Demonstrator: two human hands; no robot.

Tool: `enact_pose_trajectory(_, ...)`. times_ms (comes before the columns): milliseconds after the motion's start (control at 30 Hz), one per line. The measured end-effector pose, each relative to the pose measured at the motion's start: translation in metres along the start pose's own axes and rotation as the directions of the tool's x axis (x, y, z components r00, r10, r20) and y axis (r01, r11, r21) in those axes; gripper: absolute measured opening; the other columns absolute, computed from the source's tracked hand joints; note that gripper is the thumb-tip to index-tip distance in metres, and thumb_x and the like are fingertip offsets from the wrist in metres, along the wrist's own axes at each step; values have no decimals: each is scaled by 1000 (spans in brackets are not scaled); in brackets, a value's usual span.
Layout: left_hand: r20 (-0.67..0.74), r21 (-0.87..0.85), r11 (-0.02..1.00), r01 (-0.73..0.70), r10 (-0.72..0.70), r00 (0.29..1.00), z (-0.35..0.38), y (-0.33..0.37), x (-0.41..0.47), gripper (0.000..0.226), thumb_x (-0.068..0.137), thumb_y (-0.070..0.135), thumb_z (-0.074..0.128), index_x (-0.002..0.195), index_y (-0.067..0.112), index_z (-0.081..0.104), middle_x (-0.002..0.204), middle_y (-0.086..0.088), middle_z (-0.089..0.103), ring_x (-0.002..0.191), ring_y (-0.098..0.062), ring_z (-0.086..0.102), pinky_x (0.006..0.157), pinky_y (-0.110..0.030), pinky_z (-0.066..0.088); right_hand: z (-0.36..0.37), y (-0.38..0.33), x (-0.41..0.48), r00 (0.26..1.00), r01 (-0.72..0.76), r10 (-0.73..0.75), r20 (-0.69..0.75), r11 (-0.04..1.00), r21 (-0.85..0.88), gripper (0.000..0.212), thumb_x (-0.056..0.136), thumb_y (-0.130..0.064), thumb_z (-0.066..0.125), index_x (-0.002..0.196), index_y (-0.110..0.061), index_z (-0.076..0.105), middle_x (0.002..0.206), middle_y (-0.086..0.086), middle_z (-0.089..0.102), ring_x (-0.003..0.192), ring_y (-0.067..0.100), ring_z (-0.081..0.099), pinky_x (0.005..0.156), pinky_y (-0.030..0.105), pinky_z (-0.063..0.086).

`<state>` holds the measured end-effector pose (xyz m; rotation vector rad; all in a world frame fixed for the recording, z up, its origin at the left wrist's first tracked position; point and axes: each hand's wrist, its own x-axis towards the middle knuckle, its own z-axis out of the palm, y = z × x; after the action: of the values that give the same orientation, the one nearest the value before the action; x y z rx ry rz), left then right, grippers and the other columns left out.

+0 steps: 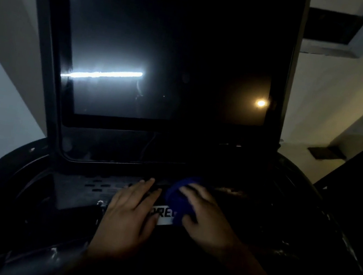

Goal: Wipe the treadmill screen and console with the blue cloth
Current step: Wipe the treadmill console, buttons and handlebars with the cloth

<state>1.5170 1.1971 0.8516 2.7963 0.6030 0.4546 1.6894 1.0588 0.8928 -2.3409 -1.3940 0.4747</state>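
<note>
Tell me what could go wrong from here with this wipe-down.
1. The left hand rests flat on the console beside the slots; if these are controls, leaning there might press one.
2. The scene is dim, so smears on the screen may be missed.
3. The right hand holds the blue cloth bunched, so each pass likely covers little.

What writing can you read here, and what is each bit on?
"PRE": white strip label on the black treadmill console, ends covered by the left hand and the blue cloth.
"SP": white vertical letters on the black panel at the right edge; the letters below are too blurred.
Dark glossy screen: no text.
</note>
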Motion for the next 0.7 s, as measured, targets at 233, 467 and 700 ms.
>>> enact_pose_trajectory(233, -137, -73, 997, 3, -13, 991, 5, -13, -19, 48, 96, 52, 45, 126, 20, 65, 138, 1, 57, 125, -20, 54, 102, -40, 41, -7, -1, -2, 945, -297, 297, -136, 955, 22, 57, 88, -13, 59, 140, -28, 40, 143, 5, 39, 129, 25, 37, 109, 35, 33)
enact_pose_trajectory(467, -182, -81, 996, -45, 29, 983, 3, -20, -21, 46, 94, 54, 49, 122, 22, 67, 136, 0, 59, 122, -21, 56, 101, -40, 41, -3, -27, 15, 989, -139, 131, -72, 984, -114, 30, 95, -34, 54, 124, -33, 51, 126, -8, 57, 113, 10, 55, 95, 28, 45)
enact_pose_trajectory(700, -243, -87, 996, -35, 13, 970, 11, -32, -38, 45, 89, 52, 57, 118, 20, 66, 129, -2, 63, 116, -21, 58, 99, -36, 40, 20, -68, 33, 996, 25, -40, -76, 983, -182, 29, 90, -24, 47, 115, -23, 61, 120, -3, 60, 107, 21, 58, 89, 33, 45)
